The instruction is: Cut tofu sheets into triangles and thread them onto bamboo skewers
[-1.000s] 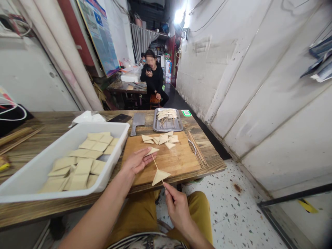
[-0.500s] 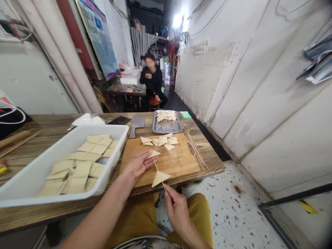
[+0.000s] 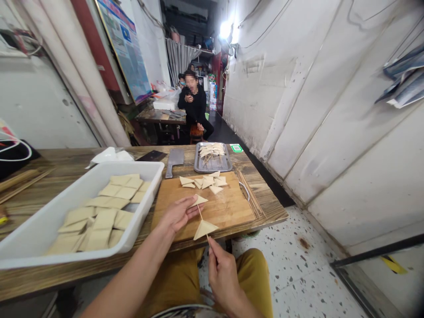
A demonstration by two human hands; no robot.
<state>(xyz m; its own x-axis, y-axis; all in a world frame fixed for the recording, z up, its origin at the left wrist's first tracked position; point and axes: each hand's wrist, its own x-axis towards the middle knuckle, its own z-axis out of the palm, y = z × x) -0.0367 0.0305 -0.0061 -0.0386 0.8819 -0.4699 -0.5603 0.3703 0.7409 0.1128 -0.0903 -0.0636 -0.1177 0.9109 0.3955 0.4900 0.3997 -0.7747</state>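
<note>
While left hand (image 3: 177, 215) and right hand (image 3: 225, 277) hold one skewer (image 3: 200, 215) apart, tofu triangle (image 3: 204, 229) past cutting-board edge (image 3: 240, 221)

left hand (image 3: 177, 215) pinches a tofu triangle (image 3: 198, 201), right hand (image 3: 223, 274) a bamboo skewer (image 3: 199, 213).

Board (image 3: 215, 212): gap btwn L hand (image 3: 177, 215) and tofu pile (image 3: 203, 181) at far edge, wider twd R edge. Tub (image 3: 132, 165) sits just beside board's L edge, blocks L hand going left. Past far edge, cleaver (image 3: 175, 159) and tray (image 3: 212, 170) side by side, narrow gap btwn. Skewer (image 3: 204, 229) spans btwn hands. R hand (image 3: 225, 276) is past table's near edge (image 3: 265, 216), over floor.
</note>
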